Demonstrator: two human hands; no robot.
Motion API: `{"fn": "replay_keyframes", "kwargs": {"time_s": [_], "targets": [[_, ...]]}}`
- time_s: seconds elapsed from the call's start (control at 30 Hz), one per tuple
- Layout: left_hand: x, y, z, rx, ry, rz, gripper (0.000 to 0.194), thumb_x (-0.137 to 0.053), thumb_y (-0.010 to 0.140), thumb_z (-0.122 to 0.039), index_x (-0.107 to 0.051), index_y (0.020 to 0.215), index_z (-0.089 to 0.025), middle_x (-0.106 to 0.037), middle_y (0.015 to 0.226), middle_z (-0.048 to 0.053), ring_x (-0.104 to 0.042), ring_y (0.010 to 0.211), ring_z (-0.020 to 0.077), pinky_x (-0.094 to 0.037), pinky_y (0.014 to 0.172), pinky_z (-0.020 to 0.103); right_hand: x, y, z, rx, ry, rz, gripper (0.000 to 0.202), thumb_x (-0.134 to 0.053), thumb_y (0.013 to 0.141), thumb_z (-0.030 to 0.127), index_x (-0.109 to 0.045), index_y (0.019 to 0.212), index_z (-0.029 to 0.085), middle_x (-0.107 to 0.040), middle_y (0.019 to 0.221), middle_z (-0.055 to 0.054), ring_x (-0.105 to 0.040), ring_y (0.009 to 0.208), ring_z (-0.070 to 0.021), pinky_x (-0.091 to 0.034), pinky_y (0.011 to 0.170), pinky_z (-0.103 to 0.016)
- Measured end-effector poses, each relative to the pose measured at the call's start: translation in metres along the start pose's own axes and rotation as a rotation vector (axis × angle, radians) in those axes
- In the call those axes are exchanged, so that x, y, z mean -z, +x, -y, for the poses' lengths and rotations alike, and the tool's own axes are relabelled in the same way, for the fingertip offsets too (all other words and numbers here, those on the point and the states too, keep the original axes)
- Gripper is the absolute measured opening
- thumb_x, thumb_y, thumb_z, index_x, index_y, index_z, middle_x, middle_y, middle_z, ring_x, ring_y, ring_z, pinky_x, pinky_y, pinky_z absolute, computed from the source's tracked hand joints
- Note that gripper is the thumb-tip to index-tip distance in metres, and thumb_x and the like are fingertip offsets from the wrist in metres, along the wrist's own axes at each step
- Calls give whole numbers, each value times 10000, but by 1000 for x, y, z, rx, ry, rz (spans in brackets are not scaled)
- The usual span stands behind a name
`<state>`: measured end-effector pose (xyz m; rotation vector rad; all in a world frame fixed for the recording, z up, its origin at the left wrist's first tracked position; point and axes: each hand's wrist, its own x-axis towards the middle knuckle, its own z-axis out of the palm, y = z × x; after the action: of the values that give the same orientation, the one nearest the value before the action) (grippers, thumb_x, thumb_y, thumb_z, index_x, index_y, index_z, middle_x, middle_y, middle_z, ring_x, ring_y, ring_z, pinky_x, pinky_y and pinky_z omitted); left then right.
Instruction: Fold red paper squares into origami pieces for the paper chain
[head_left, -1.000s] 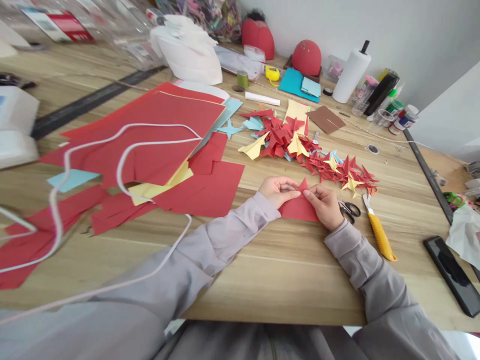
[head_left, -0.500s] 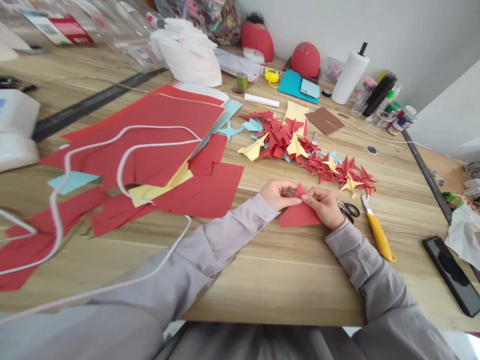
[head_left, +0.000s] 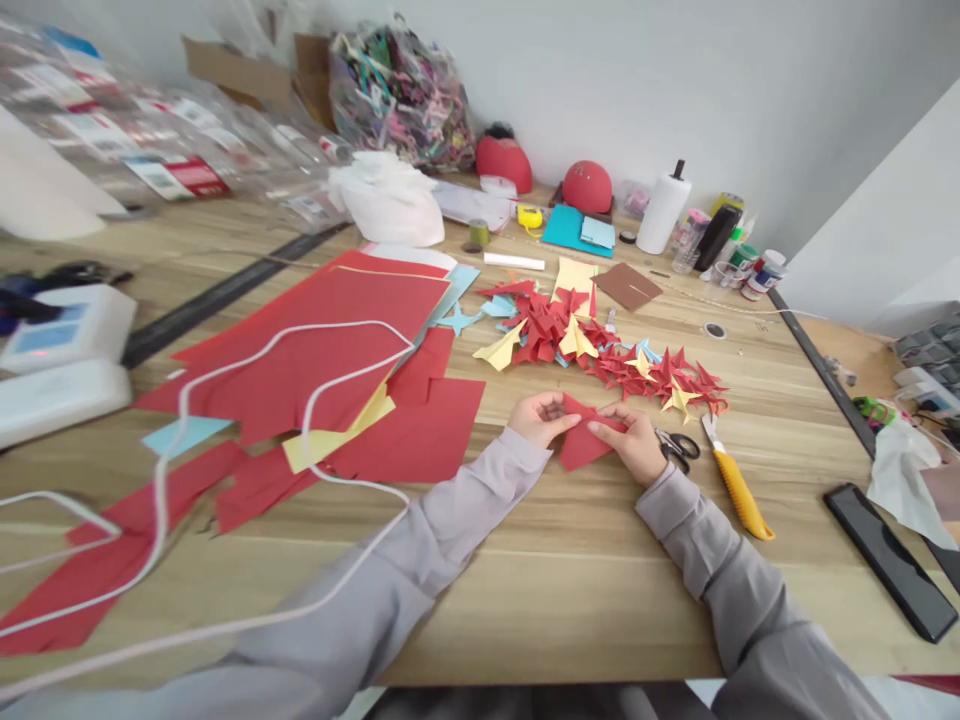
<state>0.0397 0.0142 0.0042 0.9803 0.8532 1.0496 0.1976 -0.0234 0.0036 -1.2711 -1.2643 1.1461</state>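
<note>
A small folded piece of red paper point(head_left: 586, 446) is held between both hands near the middle of the table. My left hand point(head_left: 538, 418) pinches its left side, thumb on top. On its right side, my right hand point(head_left: 634, 440) grips the paper between thumb and fingers. Just beyond the hands lies a pile of folded red, yellow and blue paper stars point(head_left: 555, 325). Black scissors point(head_left: 679, 447) lie right beside my right hand, and a yellow-handled cutter point(head_left: 741, 490) is farther right.
Large red sheets point(head_left: 322, 335) and cut red pieces point(head_left: 431, 430) cover the left side, crossed by a white cable point(head_left: 309, 410). A black phone point(head_left: 891, 560) lies at the right. Bottles and a white roll point(head_left: 663, 215) stand at the back.
The view has tilted up, showing more of the back wall. The red paper has turned between my hands, and its peak no longer points straight up. Both hands still hold it.
</note>
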Motion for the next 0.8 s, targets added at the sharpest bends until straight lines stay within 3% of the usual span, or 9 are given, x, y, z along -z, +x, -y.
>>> {"fn": "replay_keyframes", "kwargs": {"time_s": [0.1, 0.2, 0.3, 0.37, 0.47, 0.57, 0.8], "targets": [[0, 0, 4, 59, -131, -89, 488, -855, 345, -327, -566, 691, -139, -673, 653, 9, -634, 613, 163, -532, 574, 306, 1, 1, 0, -1, 170, -62, 360, -752, 583, 434, -648, 811, 176, -678, 738, -16, -608, 684, -167, -505, 706, -319], [-4, 1, 9, 68, -185, -101, 491, -858, 345, -326, -548, 677, -139, -660, 611, -5, -645, 607, 171, -553, 596, 333, 0, 1, 0, 40, 216, -45, 401, -752, 589, 421, -656, 892, 176, -695, 822, -32, -621, 761, -183, -505, 771, -345], [-8, 5, 13, 52, -125, -118, 448, -857, 328, -311, -564, 616, -132, -644, 561, -10, -621, 554, 140, -542, 595, 293, -3, 1, -3, 41, 106, -37, 312, -750, 595, 399, -672, 789, 167, -683, 740, -20, -584, 648, -150, -504, 655, -296], [-10, 9, 15, 20, -52, -139, 406, -852, 333, -287, -584, 595, -133, -632, 543, -19, -596, 523, 110, -515, 567, 242, -5, 2, -6, 42, 86, -115, 265, -731, 621, 400, -660, 705, 159, -651, 642, -3, -537, 560, -122, -480, 575, -265], [-10, 15, 15, 68, -10, -113, 412, -851, 301, -283, -583, 581, -144, -603, 491, -35, -541, 441, 90, -447, 452, 205, -7, 4, -9, 40, 109, -171, 249, -717, 645, 388, -665, 703, 152, -642, 616, 2, -518, 530, -108, -466, 547, -252], [-7, 18, 17, 77, -46, -89, 421, -854, 301, -281, -594, 604, -146, -606, 498, -37, -534, 437, 87, -434, 439, 199, -9, 8, -11, 39, 139, -186, 238, -740, 623, 361, -669, 714, 153, -660, 651, -12, -541, 552, -117, -478, 557, -257], [6, 25, 22, 46, -67, -78, 394, -850, 363, -279, -670, 687, -146, -657, 579, 3, -564, 496, 110, -467, 508, 235, -21, 16, -10, -43, 326, -91, 279, -766, 583, 364, -665, 740, 156, -676, 679, -21, -562, 523, -126, -491, 484, -256]]}}
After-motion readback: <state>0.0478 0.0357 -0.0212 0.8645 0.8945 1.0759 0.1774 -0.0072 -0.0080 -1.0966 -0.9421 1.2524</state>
